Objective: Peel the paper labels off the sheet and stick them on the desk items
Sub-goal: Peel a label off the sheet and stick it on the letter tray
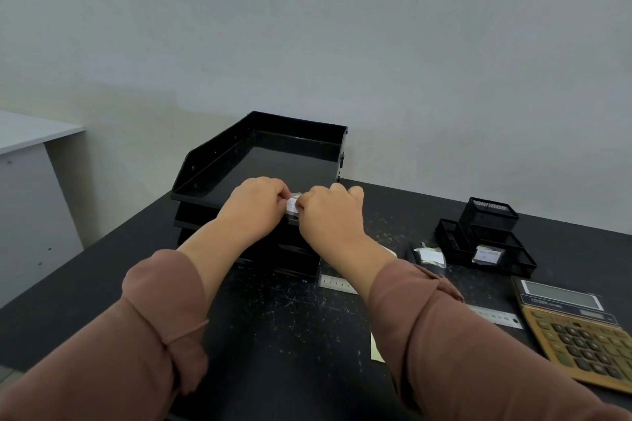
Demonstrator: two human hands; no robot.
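A small white paper label (292, 205) sits between my two hands at the front edge of the top tier of a black stacked letter tray (219, 161). My left hand (254, 207) pinches its left end and my right hand (330, 215) pinches its right end. Whether the label touches the tray edge is hidden by my fingers. A black mesh desk organiser (485, 236) to the right carries a white label (488, 255) on its front. A pale yellow sheet (376, 349) shows under my right forearm.
A steel ruler (499, 316) lies across the black desk (273, 318), partly under my right arm. A gold calculator (578, 331) sits at the right edge. A small clear packet with a white label (429, 255) lies left of the organiser. A grey cabinet (30, 181) stands at left.
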